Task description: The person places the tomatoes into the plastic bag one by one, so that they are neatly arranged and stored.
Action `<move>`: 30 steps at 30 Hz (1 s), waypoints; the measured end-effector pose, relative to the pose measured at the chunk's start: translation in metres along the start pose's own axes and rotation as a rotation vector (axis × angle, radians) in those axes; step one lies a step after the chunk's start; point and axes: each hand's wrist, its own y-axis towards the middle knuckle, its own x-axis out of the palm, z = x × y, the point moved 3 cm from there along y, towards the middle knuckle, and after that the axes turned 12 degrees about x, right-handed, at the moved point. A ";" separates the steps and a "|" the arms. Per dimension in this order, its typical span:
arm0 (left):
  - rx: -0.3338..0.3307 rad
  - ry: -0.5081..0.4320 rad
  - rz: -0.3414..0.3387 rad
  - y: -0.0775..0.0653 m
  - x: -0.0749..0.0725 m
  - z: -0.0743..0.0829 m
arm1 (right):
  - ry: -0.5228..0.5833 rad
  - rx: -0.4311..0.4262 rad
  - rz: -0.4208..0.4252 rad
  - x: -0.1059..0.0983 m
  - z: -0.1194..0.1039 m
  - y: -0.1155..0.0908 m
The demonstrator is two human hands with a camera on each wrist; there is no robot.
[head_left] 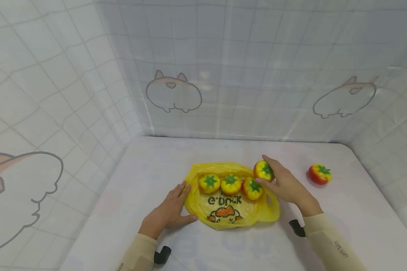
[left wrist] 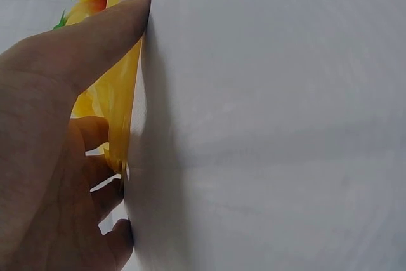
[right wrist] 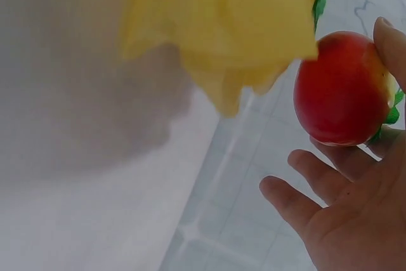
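Note:
A yellow plastic bag with a printed cartoon duck lies flat on the table. Three red-and-yellow, tomato-like toy fruits sit in a row on its far half: a left one, a middle one and a right one. My right hand holds another such fruit between thumb and fingers at the bag's far right corner; its remaining fingers spread loosely. My left hand rests at the bag's left edge, fingers extended and thumb touching the yellow plastic.
One more toy fruit lies on the white table to the right of my right hand. Tiled-pattern sheets with cartoon drawings rise behind and at both sides of the table. A black device is at each wrist.

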 end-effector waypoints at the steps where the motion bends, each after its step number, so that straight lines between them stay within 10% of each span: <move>1: 0.000 -0.003 -0.001 0.000 0.000 0.000 | 0.000 -0.009 -0.001 0.001 -0.001 0.000; 30: 0.007 0.002 0.001 -0.001 0.000 0.003 | -0.040 -0.196 -0.017 0.034 -0.048 -0.013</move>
